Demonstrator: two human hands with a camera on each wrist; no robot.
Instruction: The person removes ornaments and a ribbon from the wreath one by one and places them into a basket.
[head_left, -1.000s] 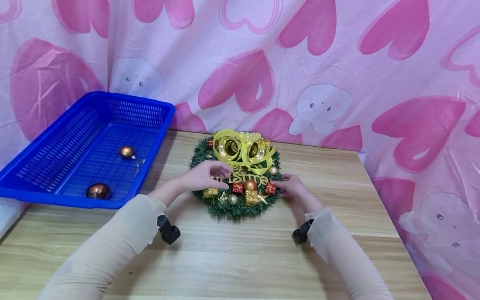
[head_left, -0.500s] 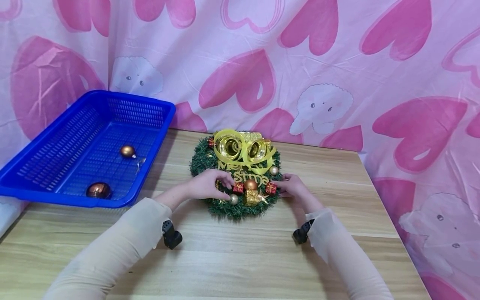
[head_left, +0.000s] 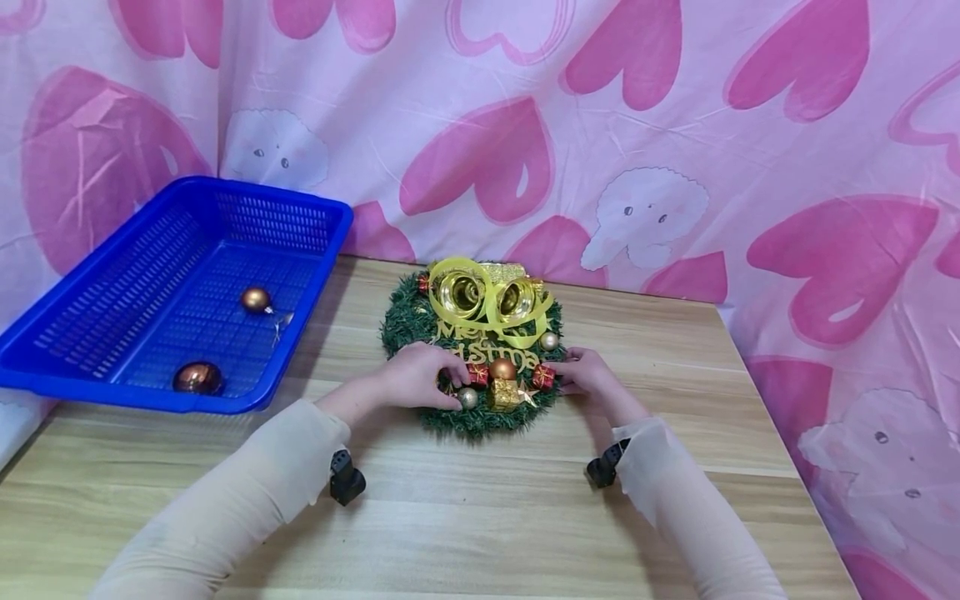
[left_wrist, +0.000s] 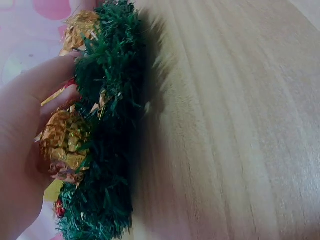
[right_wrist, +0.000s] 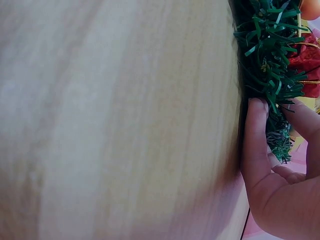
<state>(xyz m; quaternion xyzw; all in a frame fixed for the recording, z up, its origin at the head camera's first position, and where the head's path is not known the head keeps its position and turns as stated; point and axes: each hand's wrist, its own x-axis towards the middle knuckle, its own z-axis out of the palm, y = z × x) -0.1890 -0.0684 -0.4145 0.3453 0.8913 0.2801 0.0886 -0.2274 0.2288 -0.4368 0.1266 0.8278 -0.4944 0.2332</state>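
A green Christmas wreath [head_left: 480, 421] lies on the table, bearing gold bells [head_left: 461, 296], yellow ribbon, gold lettering, baubles and wrapped gift ornaments. My left hand [head_left: 416, 375] curves over its lower left part, thumb and forefinger apart. In the head view the thumb tip is at a small pale-gold bauble [head_left: 467, 398] and the forefinger beside a red gift ornament [head_left: 477, 374]. The left wrist view has a gold gift ornament [left_wrist: 65, 140] under the palm. My right hand [head_left: 592, 379] pinches the wreath's right edge, with fingertips at the greenery [right_wrist: 272, 65].
A blue plastic basket [head_left: 315, 283] stands at the left, holding a copper bauble [head_left: 256, 300] and a larger brown bauble [head_left: 198, 377]. A pink curtain with hearts [head_left: 472, 158] hangs behind the wooden table [head_left: 480, 517].
My left hand has moved down and slightly right over the wreath, its thumb coming to the small pale-gold bauble. My right hand stays at the wreath's right edge.
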